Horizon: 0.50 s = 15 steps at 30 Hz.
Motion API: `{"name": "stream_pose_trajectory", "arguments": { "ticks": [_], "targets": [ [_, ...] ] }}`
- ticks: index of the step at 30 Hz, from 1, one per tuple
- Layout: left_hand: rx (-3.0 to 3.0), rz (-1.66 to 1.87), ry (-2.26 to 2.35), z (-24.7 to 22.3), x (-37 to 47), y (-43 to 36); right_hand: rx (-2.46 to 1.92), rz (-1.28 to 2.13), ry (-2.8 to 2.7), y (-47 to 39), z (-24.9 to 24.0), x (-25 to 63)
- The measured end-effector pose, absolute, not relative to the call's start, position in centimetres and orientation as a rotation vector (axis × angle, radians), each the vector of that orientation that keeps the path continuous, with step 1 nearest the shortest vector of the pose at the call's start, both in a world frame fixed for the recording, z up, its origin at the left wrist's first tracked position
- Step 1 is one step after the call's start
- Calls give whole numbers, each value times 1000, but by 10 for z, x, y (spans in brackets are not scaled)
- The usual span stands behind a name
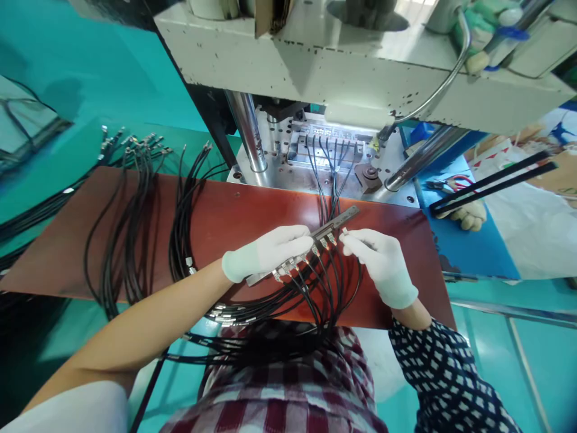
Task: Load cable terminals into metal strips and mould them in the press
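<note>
My gloved left hand (288,243) is closed around a metal bar (345,218) that lies slantwise above the brown board. Several metal cable connectors (324,243) sit in a row along the bar's near edge, with black cables trailing down from them. At the bar's right end, my gloved right hand (372,249) pinches the end of a black cable (359,276), whose connector tip shows between thumb and forefinger. Behind the hands, a metal die fixture (322,151) in the press holds another row of cable ends. Their black cables (333,192) run toward me under the bar.
The brown board (265,207) spans in front of the press. Bundled black cables (183,231) lie on its left. Shiny press columns (247,129) flank the fixture beneath a white press head (288,66). On the right, pliers (451,183) and black rods (496,180) rest over a blue surface.
</note>
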State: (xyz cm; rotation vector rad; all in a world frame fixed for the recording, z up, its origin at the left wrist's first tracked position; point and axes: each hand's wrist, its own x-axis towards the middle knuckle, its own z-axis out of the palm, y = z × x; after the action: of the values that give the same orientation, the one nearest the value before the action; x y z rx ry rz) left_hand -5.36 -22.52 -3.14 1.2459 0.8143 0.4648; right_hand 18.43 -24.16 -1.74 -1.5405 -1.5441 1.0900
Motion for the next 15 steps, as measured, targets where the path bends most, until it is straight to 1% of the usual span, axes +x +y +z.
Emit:
{"name": "stream_pose_trajectory", "arguments": {
  "ticks": [7, 15],
  "targets": [
    [1234, 439, 784, -32, -55, -223, -1500, 1167, -1509, -236, -17, 173],
    [1346, 411, 869, -19, -53, -226, -1499, 1251, -1414, -238, -16, 168]
  ]
}}
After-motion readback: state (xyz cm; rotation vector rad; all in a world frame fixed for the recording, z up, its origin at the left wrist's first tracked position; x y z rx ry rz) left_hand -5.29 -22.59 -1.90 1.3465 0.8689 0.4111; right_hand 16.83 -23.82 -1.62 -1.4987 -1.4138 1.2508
